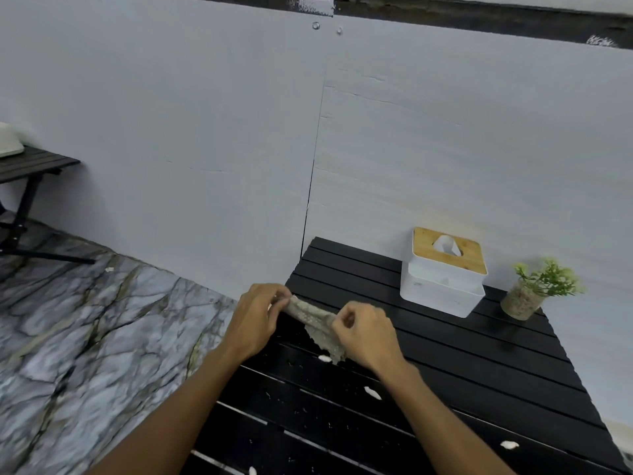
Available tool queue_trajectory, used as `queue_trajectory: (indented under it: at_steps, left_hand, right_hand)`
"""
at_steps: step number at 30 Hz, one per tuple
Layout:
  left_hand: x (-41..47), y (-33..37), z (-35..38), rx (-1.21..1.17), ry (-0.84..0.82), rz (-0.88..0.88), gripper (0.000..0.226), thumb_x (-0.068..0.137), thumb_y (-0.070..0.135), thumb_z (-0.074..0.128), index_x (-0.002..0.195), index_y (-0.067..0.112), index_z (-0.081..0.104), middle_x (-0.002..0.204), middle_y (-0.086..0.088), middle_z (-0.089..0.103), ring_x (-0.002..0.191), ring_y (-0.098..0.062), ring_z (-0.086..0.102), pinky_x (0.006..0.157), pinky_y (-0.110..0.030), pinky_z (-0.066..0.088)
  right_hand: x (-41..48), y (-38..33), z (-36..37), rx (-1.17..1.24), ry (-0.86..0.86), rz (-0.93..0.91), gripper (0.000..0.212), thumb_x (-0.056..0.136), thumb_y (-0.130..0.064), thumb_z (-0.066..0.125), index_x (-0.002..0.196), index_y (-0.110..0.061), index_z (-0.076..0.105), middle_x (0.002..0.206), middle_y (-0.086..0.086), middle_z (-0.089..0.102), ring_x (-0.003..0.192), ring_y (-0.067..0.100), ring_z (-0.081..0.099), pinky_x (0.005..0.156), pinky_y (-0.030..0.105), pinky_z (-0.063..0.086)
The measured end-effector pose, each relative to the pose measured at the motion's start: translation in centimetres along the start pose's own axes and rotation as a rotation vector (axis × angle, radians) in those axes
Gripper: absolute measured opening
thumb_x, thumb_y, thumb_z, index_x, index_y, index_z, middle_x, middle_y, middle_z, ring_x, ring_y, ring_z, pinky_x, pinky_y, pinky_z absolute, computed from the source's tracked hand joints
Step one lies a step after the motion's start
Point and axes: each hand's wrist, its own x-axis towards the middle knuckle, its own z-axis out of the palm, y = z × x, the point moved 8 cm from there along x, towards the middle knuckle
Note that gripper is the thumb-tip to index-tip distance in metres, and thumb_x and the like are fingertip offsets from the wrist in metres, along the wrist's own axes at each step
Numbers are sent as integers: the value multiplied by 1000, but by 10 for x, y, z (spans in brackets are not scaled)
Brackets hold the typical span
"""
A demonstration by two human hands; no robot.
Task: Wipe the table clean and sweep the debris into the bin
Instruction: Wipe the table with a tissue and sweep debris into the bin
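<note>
Left hand (255, 318) and right hand (364, 332) are each pinching an end of the grey cloth (317, 323), stretching it between them above the tabletop (462, 365), likely readying a wipe; white scraps (372, 392) lying below the right hand.

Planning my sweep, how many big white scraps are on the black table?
4: scrap below the cloth, scrap beside the right forearm, scrap far right, scrap at bottom edge. More may be hidden.
</note>
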Motion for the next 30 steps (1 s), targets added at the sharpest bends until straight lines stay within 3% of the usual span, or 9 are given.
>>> queue_trajectory:
  at_steps: [4, 9, 13, 17, 19, 21, 24, 26, 30]
  left_hand:
    - [35, -1, 15, -179, -25, -68, 14, 96, 14, 58, 103, 24, 63, 97, 13, 65, 97, 0, 56, 83, -8, 39]
    - [71, -7, 41, -251, -36, -170, 17, 94, 8, 57, 105, 21, 60, 78, -2, 59, 76, -18, 58, 71, -21, 47]
    - [83, -20, 60, -220, -30, -257, 24, 93, 7, 60, 113, 21, 57, 82, 0, 59, 78, -18, 61, 71, -26, 50]
    - [76, -30, 68, -220, -16, -293, 31, 94, 11, 59, 122, 20, 55, 94, 3, 63, 86, -15, 63, 78, -32, 53]
    - [69, -32, 64, -192, -1, -306, 31, 97, 17, 54, 128, 20, 54, 110, 3, 64, 96, -15, 62, 86, -34, 52]
    - [57, -30, 55, -148, 22, -300, 32, 100, 20, 47, 130, 18, 54, 121, 2, 63, 107, -15, 60, 93, -35, 49]
    - [33, -24, 44, -55, 16, -245, 31, 101, 18, 42, 130, 18, 54, 124, 1, 62, 112, -16, 57, 97, -35, 45]
    - [14, -20, 38, 17, -31, -211, 33, 101, 21, 41, 133, 22, 50, 127, 2, 60, 115, -16, 55, 98, -33, 44]
    - [-27, -12, 32, 184, -180, -162, 48, 102, 36, 31, 146, 18, 37, 149, 0, 44, 134, -14, 41, 110, -25, 30]
  right_hand:
    - [39, 16, -15, 152, -109, 93, 13, 92, -29, 56, 83, -23, 64, 76, -8, 69, 76, 14, 66, 74, 39, 56]
    - [84, 34, -16, 160, -100, 102, 11, 94, -24, 54, 95, -20, 65, 84, -3, 69, 84, 18, 66, 81, 41, 56]
    - [103, 52, -5, 150, -71, 124, 9, 97, -24, 55, 105, -23, 58, 87, -7, 63, 86, 17, 63, 86, 45, 54]
    - [98, 46, -1, -57, 63, -44, 28, 97, -31, 54, 125, -24, 57, 117, -3, 65, 114, 24, 56, 96, 47, 48]
    - [83, 23, 8, -136, 58, -296, 37, 99, -36, 51, 134, -25, 55, 136, -5, 58, 131, 20, 45, 108, 44, 39]
    - [69, 6, 33, -142, -129, -467, 49, 104, -46, 41, 148, -25, 45, 154, -8, 45, 149, 15, 25, 122, 40, 21]
    - [65, 8, 75, -231, -388, -444, 64, 104, -57, 26, 160, -28, 16, 168, -10, 10, 155, 16, -8, 126, 41, -2]
    - [71, 8, 87, -294, -426, -390, 66, 104, -60, 21, 161, -32, 3, 168, -11, -4, 154, 18, -15, 126, 42, -9]
    - [82, 2, 97, -354, -388, -269, 65, 102, -63, 13, 159, -37, -4, 167, -11, -13, 154, 24, -18, 124, 46, -11]
